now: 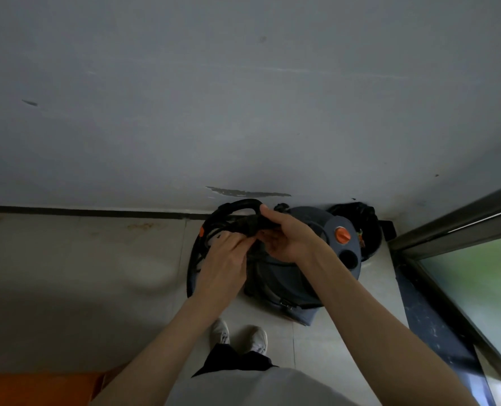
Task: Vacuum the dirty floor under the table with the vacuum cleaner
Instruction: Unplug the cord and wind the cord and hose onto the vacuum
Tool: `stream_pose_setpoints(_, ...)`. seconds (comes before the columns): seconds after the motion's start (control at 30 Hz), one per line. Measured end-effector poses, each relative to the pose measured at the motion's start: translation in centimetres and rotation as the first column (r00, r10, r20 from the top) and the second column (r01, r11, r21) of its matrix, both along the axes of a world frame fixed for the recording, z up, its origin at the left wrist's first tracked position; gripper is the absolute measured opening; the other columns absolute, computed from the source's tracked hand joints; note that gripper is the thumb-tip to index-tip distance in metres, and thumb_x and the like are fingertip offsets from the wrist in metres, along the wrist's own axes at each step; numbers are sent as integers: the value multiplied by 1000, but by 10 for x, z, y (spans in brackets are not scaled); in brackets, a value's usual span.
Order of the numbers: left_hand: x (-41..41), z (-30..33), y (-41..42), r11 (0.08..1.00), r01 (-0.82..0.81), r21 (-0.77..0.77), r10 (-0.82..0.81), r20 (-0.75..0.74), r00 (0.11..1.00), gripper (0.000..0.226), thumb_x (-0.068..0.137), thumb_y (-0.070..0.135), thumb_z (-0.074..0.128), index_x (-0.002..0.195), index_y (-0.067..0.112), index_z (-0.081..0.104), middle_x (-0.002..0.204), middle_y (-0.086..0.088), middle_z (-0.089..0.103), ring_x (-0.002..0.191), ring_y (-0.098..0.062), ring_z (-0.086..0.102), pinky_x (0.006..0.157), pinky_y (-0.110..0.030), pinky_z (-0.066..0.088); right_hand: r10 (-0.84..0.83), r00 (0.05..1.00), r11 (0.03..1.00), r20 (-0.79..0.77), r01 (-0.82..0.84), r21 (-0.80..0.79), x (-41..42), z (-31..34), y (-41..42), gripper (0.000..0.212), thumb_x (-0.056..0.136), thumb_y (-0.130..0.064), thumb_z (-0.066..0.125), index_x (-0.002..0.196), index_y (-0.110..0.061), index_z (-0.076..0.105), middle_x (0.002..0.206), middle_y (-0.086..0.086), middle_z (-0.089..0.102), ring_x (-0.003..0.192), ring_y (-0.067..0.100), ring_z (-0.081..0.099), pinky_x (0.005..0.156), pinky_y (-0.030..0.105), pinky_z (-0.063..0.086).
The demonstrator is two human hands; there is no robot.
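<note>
Left hand (224, 259): fingers pinch the bundled hose (243, 222).
Right hand (284, 235): clenched round the same bundle.
Vacuum cleaner (310, 259): on the floor (82, 273) by the wall (243, 98).
Advice: uncoil loop by loop, avoiding kinks and tangles.

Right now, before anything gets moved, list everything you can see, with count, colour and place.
vacuum cleaner: one, dark blue drum, by the wall near the corner
knob: one, orange, on the vacuum's lid
hose: one, black, coiled at the drum's left
black bag: one, in the corner behind the drum
window: one, dark frame, far right
shoes: two, white, on the tiled floor
left hand: touches the hose bundle
right hand: grips the hose bundle
</note>
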State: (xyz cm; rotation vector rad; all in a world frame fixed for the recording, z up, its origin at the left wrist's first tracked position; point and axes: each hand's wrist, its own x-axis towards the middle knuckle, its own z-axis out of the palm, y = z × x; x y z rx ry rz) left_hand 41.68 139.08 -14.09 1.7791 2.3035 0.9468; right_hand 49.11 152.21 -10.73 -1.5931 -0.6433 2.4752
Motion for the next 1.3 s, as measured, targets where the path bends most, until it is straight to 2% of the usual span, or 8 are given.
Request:
stream_pose_setpoints(0.23, -9, 15, 21, 983, -159, -97, 178, 236, 955, 22, 93, 21, 55, 78, 7, 63, 73, -4, 57, 68, -13, 48, 63, -29, 40, 11, 998, 994, -67, -4, 107, -6, 0, 2, 18, 87, -20, 67, 93, -4, 65, 88, 11, 68, 75, 21, 66, 65, 26, 53)
stream_pose_setpoints(0.43, -23, 20, 26, 948, -277, -154, 280, -6, 960, 33, 73, 37, 75, 80, 14, 51, 79, 2, 47, 78, -22, 51, 66, -30, 33, 20, 997, 988, -72, -9, 156, 0, -5, 4, 14, 87, -19, 66, 89, -5, 65, 86, 11, 69, 76, 21, 65, 79, 28, 48)
stream_pose_setpoints(0.57, -31, 18, 30, 975, -100, -198, 98, -20, 995, 47, 80, 39, 69, 115, 10, 55, 103, -6, 62, 97, -27, 57, 84, -33, 36, 62, 998, 975, -4, -60, 215, 4, -5, 3, 14, 85, -22, 69, 83, -9, 65, 78, 6, 70, 72, 18, 62, 68, 25, 41)
stream_pose_setpoints(0.8, -24, 11, 30, 977, 22, -212, -1, 98, 995, 30, 91, 27, 57, 111, 6, 49, 97, -10, 60, 84, -24, 57, 62, -26, 36, 107, 992, 978, 61, -116, 173, 13, -1, -2, 14, 86, -27, 67, 82, -15, 62, 79, 1, 65, 73, 13, 58, 63, 25, 35)
stream_pose_setpoints(0.93, -16, 3, 18, 990, 77, -122, -73, 37, 997, 25, 83, 15, 66, 100, 8, 50, 83, -13, 59, 69, -29, 59, 49, -33, 42, 136, 991, 983, 6, -136, 121, 25, -4, -7, 18, 85, -27, 67, 92, -11, 65, 89, 8, 69, 82, 20, 64, 72, 26, 41)
stream_pose_setpoints(1.0, -13, -2, 12, 996, 80, -42, -80, 8, 997, 19, 82, 22, 55, 95, 13, 44, 80, -12, 57, 65, -26, 58, 45, -31, 46, 123, 991, 987, -47, -117, 114, 30, -8, -10, 21, 85, -25, 66, 99, -8, 67, 96, 12, 71, 90, 23, 66, 81, 29, 46)
stream_pose_setpoints(1.17, 1, -12, -1, 991, 91, -97, -61, 271, 961, 37, 84, 40, 49, 110, 14, 53, 96, -2, 55, 87, -12, 53, 68, -11, 39, -11, 990, 996, -140, 23, 90, 46, -14, -17, 12, 91, -12, 59, 95, -3, 65, 91, 14, 72, 84, 22, 70, 72, 30, 55)
stream_pose_setpoints(1.3, -1, -11, -3, 988, -26, -152, 123, 673, 730, 19, 86, 23, 63, 105, 23, 57, 98, 10, 57, 92, -2, 57, 80, -14, 45, 3, 984, 997, -180, 11, 78, 67, -20, -19, 21, 84, -11, 60, 101, 1, 64, 100, 18, 71, 90, 24, 71, 75, 30, 59)
